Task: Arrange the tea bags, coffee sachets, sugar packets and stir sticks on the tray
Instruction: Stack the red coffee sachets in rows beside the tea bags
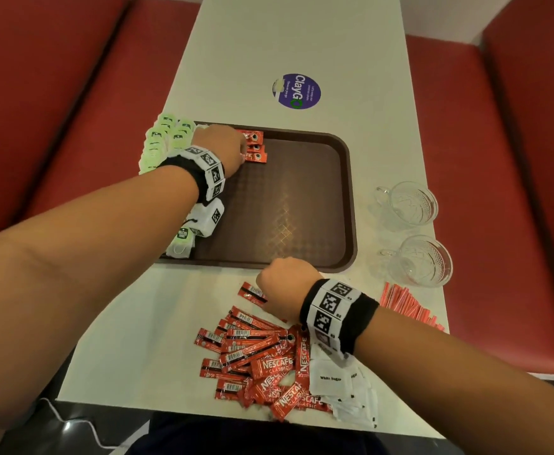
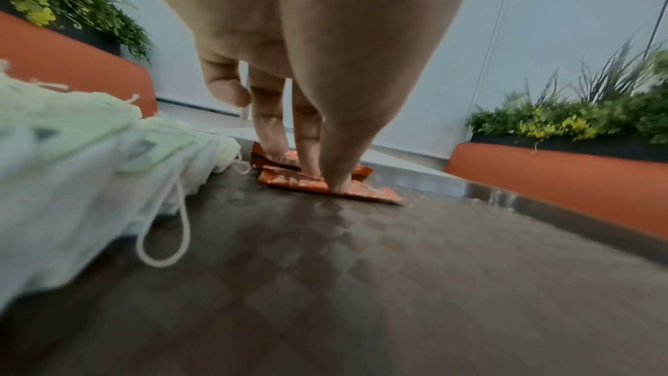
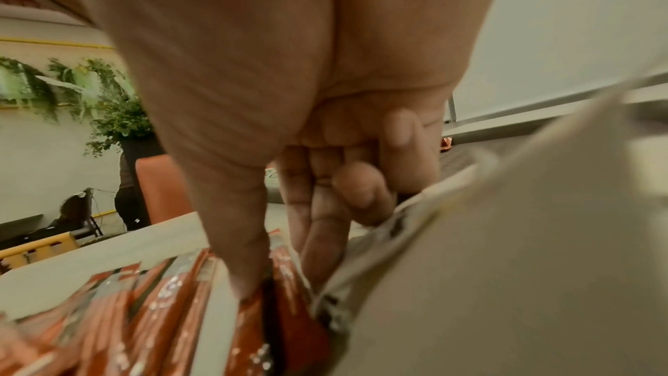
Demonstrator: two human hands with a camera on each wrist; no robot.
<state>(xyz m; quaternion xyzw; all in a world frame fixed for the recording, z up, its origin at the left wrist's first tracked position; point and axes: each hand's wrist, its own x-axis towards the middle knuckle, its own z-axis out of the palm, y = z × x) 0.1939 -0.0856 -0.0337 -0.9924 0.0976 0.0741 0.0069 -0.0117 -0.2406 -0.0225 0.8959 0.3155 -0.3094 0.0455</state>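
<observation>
Left wrist view showed the left hand's fingers [image 2: 307, 136] straight, tips pressing down on the coffee sachets [image 1: 256, 147] laid in a row at the far left corner of the brown tray [image 1: 349, 198]. Tea bags [image 1: 167, 139] lay piled along the tray's left edge, just beside that hand [image 1: 218, 147]. The right hand [image 1: 285, 284] pinched one sachet [image 3: 285, 296] between thumb and fingers [image 3: 318, 239] at the loose sachet heap [image 1: 256, 362] on the counter [image 1: 131, 339]. White sugar packets [image 1: 334, 379] lay touching the heap's right side; red stir sticks [image 1: 407, 305] lay near two glass cups [image 1: 410, 205].
</observation>
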